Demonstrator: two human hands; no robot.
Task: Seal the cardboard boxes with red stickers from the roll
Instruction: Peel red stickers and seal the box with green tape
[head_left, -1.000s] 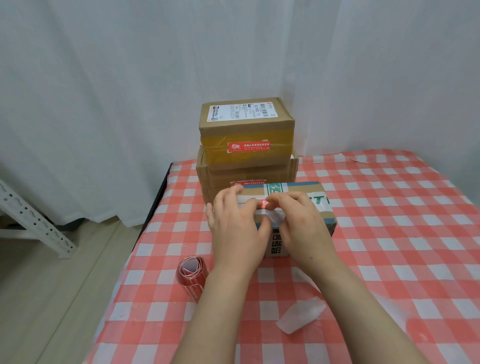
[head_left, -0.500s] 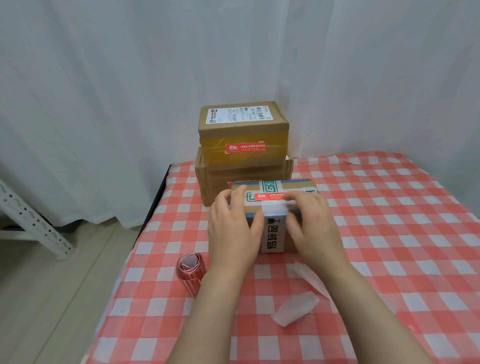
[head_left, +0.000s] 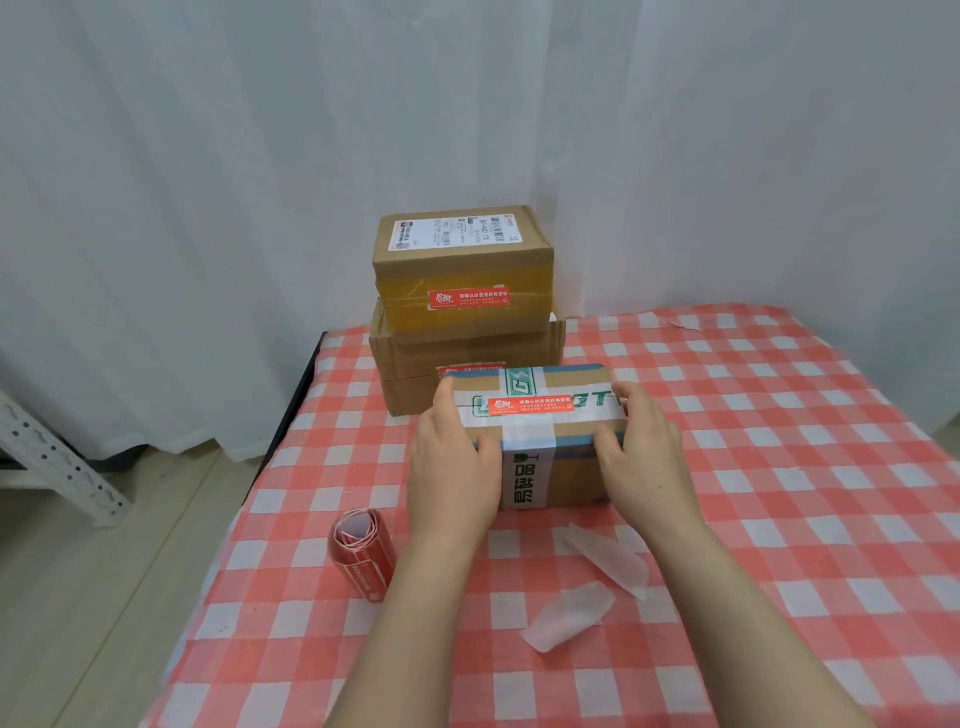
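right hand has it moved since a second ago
Yes. The right hand went rightward, from over the red sticker to the right end of the taped box.

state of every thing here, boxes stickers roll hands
front box, shut, taped, held at both ends
red sticker, stuck flat on its top
left hand, grips its left end
right hand, grips its right end
sticker roll, on its side, loosely coiled
backing strips, peeled, loose on the cloth
top stacked box, shut, stickered in front
lower stacked box, under the top one, sticker partly hidden
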